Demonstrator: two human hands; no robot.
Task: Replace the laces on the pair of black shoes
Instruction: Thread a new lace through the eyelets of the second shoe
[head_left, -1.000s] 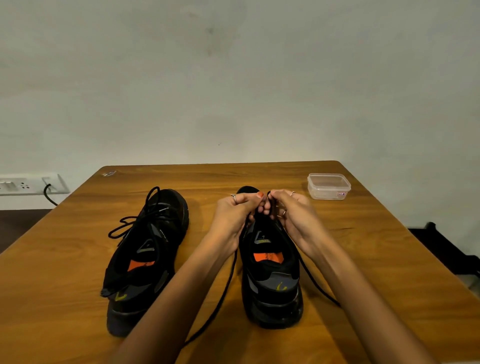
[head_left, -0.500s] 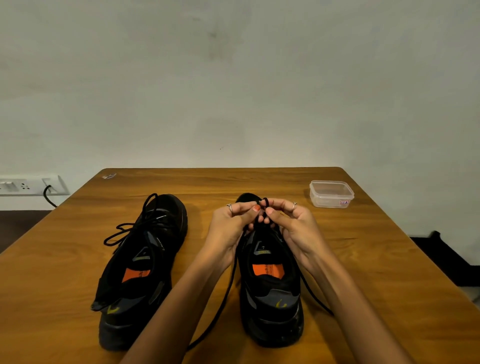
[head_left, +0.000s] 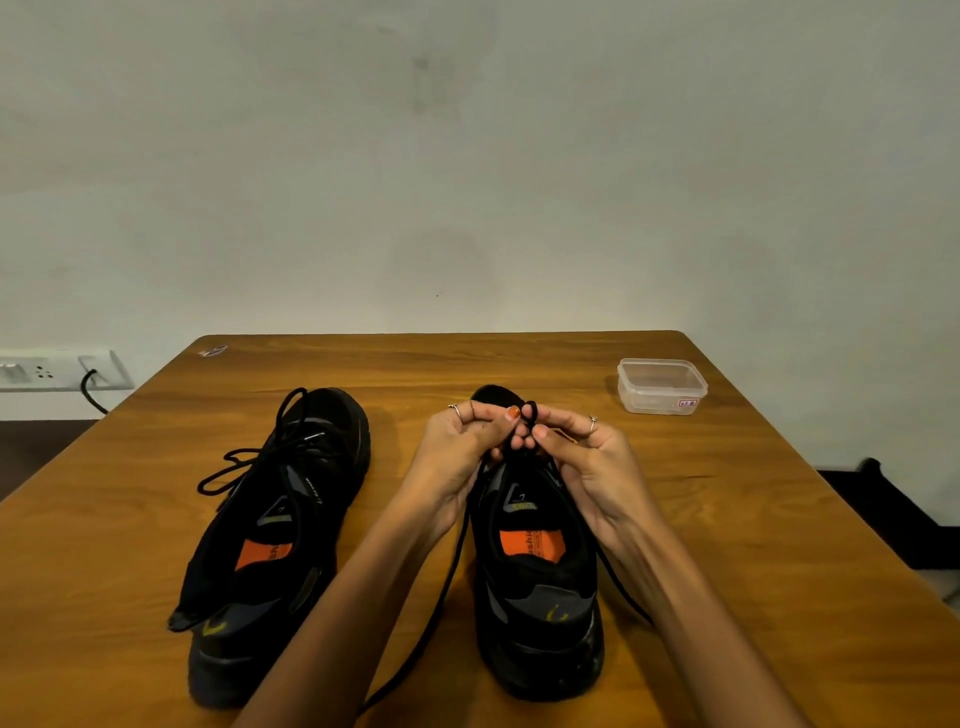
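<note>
Head view: both hands meet over the toe end of the right shoe (head_left: 540, 561), left hand (head_left: 462, 452) and right hand (head_left: 587, 462) each pinching the black lace (head_left: 529, 415) at the front eyelets, loose ends trailing down both sides. Risk: a slipped pinch lets the lace pull back out. Since a second ago, the hands sit lower in view; the left shoe (head_left: 275, 519) remains laced alongside.

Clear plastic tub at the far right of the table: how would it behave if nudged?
The small clear plastic tub looks empty, so probably light and would slide on the smooth wooden table. Low and wide with a flat base, it seems unlikely to tip or roll.
</note>
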